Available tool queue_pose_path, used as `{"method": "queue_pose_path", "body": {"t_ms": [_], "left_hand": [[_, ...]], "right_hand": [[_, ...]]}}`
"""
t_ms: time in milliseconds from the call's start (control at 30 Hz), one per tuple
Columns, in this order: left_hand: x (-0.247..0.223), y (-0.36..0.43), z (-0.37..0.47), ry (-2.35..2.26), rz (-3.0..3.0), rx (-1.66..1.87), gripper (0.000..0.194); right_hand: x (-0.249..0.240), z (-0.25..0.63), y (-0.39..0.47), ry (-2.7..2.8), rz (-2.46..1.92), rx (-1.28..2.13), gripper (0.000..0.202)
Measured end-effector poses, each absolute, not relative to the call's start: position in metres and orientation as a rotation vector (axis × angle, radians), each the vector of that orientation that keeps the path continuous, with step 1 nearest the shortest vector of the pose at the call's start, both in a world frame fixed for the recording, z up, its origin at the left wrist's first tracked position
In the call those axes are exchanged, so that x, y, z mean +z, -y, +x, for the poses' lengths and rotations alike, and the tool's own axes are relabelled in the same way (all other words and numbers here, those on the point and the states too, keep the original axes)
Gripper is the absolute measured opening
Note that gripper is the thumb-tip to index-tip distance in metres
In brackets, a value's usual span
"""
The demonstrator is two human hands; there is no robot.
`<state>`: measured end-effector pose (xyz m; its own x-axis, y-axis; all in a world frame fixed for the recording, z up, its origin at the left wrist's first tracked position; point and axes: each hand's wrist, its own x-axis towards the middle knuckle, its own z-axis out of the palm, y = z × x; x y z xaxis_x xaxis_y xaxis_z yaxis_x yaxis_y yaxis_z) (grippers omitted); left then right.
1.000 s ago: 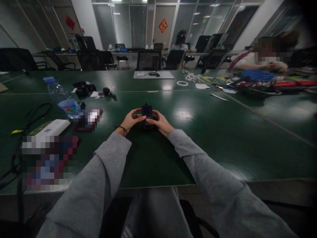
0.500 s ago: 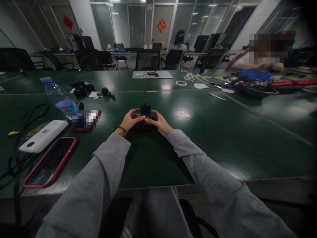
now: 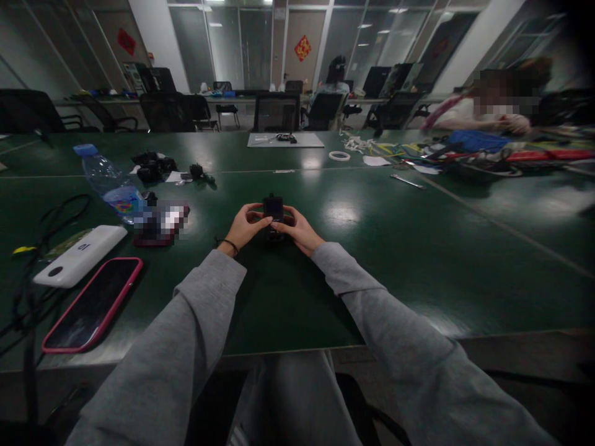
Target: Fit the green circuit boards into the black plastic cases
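Nearest, a pink-cased phone (image 3: 90, 305) lies on the dark green table (image 3: 418, 260). Mid-table, the left hand (image 3: 242, 228) and right hand (image 3: 300, 230) both grip a small black box-shaped device (image 3: 273, 210), seemingly adjusting it; fine fingertip work comes next. Beyond lies a clear plastic bottle (image 3: 109, 181).

The room is dim and the picture murky, with a greenish cast. Ceiling lights (image 3: 211, 7) far back give the only brightness; they throw soft glare patches on the glossy green table (image 3: 341, 214). Shadow pools under the grey sleeves (image 3: 195, 322) and at the near table edge. Corners darken to black, straight lines bow outward, and far desks look soft and grainy
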<state>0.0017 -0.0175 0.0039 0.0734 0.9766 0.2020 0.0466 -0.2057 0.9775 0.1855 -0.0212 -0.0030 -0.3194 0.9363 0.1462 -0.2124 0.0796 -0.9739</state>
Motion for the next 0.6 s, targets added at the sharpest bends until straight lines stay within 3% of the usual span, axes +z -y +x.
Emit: {"method": "queue_pose_path", "body": {"t_ms": [600], "left_hand": [[0.0064,0.0201,0.0020,-1.040,1.334,1.272,0.066]], "right_hand": [[-0.0007,0.1848,0.0216,1.375,-0.766,1.431,0.070]]}}
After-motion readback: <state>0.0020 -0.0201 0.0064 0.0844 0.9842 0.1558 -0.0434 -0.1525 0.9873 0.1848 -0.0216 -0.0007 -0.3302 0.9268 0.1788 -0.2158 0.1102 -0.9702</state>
